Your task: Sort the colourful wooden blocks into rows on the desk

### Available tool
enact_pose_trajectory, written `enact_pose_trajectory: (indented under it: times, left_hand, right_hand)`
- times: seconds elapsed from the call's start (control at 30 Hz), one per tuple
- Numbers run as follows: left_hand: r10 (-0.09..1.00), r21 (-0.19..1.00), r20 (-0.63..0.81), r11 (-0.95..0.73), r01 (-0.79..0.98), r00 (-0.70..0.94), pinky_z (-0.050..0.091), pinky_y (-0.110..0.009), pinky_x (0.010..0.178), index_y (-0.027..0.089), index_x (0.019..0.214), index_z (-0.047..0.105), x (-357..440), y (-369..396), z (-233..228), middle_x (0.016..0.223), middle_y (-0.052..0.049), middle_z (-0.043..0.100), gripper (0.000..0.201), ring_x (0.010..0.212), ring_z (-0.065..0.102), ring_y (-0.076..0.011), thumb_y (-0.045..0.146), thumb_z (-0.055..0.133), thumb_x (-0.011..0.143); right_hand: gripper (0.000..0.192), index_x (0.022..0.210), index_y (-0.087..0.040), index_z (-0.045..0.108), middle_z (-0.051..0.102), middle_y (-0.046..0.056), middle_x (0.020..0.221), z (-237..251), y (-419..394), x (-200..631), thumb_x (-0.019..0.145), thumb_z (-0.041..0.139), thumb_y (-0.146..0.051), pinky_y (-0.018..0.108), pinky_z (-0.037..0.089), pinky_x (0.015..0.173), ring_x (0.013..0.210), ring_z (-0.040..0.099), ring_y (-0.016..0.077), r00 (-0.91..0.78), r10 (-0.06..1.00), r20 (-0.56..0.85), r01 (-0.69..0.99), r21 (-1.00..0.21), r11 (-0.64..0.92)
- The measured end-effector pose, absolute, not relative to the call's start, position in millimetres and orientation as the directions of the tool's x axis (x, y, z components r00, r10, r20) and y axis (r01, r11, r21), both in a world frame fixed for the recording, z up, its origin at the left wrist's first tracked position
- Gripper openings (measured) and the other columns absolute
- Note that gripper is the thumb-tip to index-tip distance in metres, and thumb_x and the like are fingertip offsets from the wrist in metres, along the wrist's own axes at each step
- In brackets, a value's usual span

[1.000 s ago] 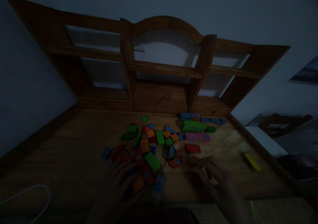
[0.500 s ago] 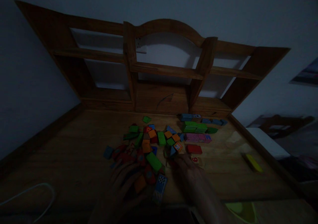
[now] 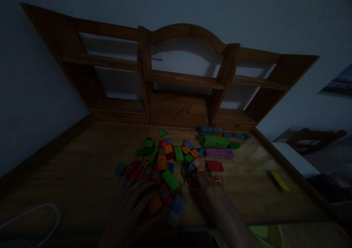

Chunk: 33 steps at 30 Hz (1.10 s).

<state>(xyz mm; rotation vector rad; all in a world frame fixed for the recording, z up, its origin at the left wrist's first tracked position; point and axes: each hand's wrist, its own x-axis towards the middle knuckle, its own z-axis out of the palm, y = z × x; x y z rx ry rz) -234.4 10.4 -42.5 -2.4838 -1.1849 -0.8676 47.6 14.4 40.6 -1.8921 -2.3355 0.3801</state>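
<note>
My left hand [image 3: 136, 204] rests with fingers spread over the near-left side of a heap of toy blocks, above red blocks [image 3: 141, 175] and beside an orange block [image 3: 155, 204]. At the heap's right edge, my right hand [image 3: 210, 191] has its fingers curled down around a dark red block [image 3: 193, 182], mostly covered and dim. Between the hands lie a long green block [image 3: 170, 179] and a blue block with a checkered pattern [image 3: 178, 204]. A block marked with a red number [image 3: 217, 177] lies just right of my right fingers.
Rows of blue blocks [image 3: 206, 131], green blocks [image 3: 216, 141] and pink blocks [image 3: 218, 153] lie at the back right, with a red block [image 3: 215, 166] in front. Farther right is a yellow block [image 3: 279, 181]. A wooden shelf [image 3: 181, 78] stands behind; a white cord [image 3: 55, 207] lies left.
The view has shifted very slightly. Both hands and the blocks stay almost where they were.
</note>
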Motion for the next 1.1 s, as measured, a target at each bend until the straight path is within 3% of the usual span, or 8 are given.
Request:
enact_pose_trajectory:
  times: [0.27, 0.37, 0.5, 0.6, 0.73, 0.9, 1.0, 1.1]
  left_hand:
    - [0.666, 0.045, 0.579, -0.601, 0.798, 0.47, 0.049, -0.038, 0.099, 0.018, 0.138, 0.053, -237.1, -2.9, -38.9, 0.135, -0.012, 0.059, 0.073, 0.125, 0.054, -0.0261, 0.053, 0.076, 0.078]
    - [0.62, 0.011, 0.625, -0.614, 0.79, 0.473, 0.048, -0.037, 0.1, 0.017, 0.136, 0.055, -233.8, -14.2, -39.7, 0.135, -0.012, 0.059, 0.069, 0.125, 0.054, -0.0263, 0.052, 0.075, 0.08]
    - [0.522, -0.065, 0.654, -0.682, 0.728, 0.548, 0.038, -0.041, 0.112, 0.016, 0.131, 0.06, -218.8, -20.8, -40.7, 0.128, -0.012, 0.062, 0.064, 0.118, 0.056, -0.0254, 0.053, 0.074, 0.08]
    - [0.532, -0.052, 0.649, -0.682, 0.73, 0.544, 0.028, -0.046, 0.12, 0.017, 0.132, 0.06, -206.6, -20.0, -38.0, 0.13, -0.013, 0.061, 0.063, 0.12, 0.055, -0.0264, 0.051, 0.074, 0.08]
    - [0.571, 0.024, 0.659, -0.667, 0.744, 0.49, 0.029, -0.041, 0.119, 0.018, 0.131, 0.062, -200.2, -18.8, -35.0, 0.132, -0.01, 0.062, 0.059, 0.122, 0.054, -0.0251, 0.048, 0.074, 0.081]
    - [0.585, -0.047, 0.624, -0.634, 0.772, 0.518, 0.032, -0.042, 0.117, 0.022, 0.136, 0.058, -204.1, -18.0, -38.4, 0.135, -0.008, 0.062, 0.066, 0.124, 0.053, -0.0261, 0.055, 0.073, 0.081]
    - [0.589, -0.061, 0.613, -0.628, 0.775, 0.526, 0.038, -0.041, 0.112, 0.024, 0.137, 0.058, -205.3, -17.5, -40.2, 0.137, -0.008, 0.061, 0.066, 0.127, 0.053, -0.0268, 0.056, 0.072, 0.082]
    - [0.597, -0.041, 0.624, -0.619, 0.784, 0.504, 0.039, -0.042, 0.107, 0.019, 0.135, 0.059, -204.7, -18.4, -40.7, 0.136, -0.011, 0.06, 0.068, 0.126, 0.052, -0.0289, 0.056, 0.073, 0.08]
  right_hand:
    - [0.034, 0.133, -0.021, 0.056, 0.067, 0.012, 0.131, 39.4, -8.8, 53.1, 0.099, 0.052, -0.016, 0.04, 0.06, 0.091, 0.108, 0.072, 0.0252, -0.261, 0.953, 0.156, 0.851, -0.43, 0.303]
    - [0.037, 0.139, -0.028, 0.049, 0.065, 0.009, 0.132, 48.0, -18.8, 67.5, 0.102, 0.05, -0.022, 0.037, 0.06, 0.091, 0.11, 0.07, 0.0227, -0.229, 0.942, 0.247, 0.834, -0.45, 0.321]
    - [0.035, 0.138, -0.028, 0.051, 0.066, 0.009, 0.121, 55.2, -26.6, 116.1, 0.103, 0.05, -0.032, 0.03, 0.06, 0.076, 0.087, 0.071, 0.0179, -0.078, 0.893, 0.443, 0.891, -0.371, 0.262]
    - [0.034, 0.133, -0.026, 0.057, 0.066, 0.01, 0.121, 45.5, -34.6, 162.0, 0.102, 0.05, -0.038, 0.032, 0.059, 0.07, 0.08, 0.071, 0.019, 0.073, 0.827, 0.558, 0.956, -0.274, 0.101]
    - [0.037, 0.13, -0.024, 0.061, 0.066, 0.012, 0.126, 18.3, -49.6, 205.4, 0.1, 0.049, -0.043, 0.031, 0.058, 0.06, 0.078, 0.072, 0.0203, 0.168, 0.865, 0.474, 0.955, -0.294, -0.025]
    - [0.029, 0.125, -0.027, 0.062, 0.066, 0.009, 0.125, 2.3, -54.9, 208.5, 0.099, 0.054, -0.036, 0.029, 0.06, 0.077, 0.102, 0.071, 0.0224, 0.058, 0.97, 0.236, 0.861, -0.504, 0.071]
    - [0.029, 0.123, -0.028, 0.062, 0.07, 0.007, 0.12, 1.0, -51.8, 197.4, 0.096, 0.06, -0.039, 0.03, 0.059, 0.083, 0.101, 0.072, 0.0213, 0.062, 0.99, 0.127, 0.795, -0.605, 0.028]
    - [0.04, 0.132, -0.028, 0.056, 0.073, 0.006, 0.111, -2.0, -50.1, 193.1, 0.095, 0.061, -0.043, 0.03, 0.06, 0.08, 0.097, 0.073, 0.0214, 0.128, 0.991, 0.049, 0.753, -0.655, -0.065]
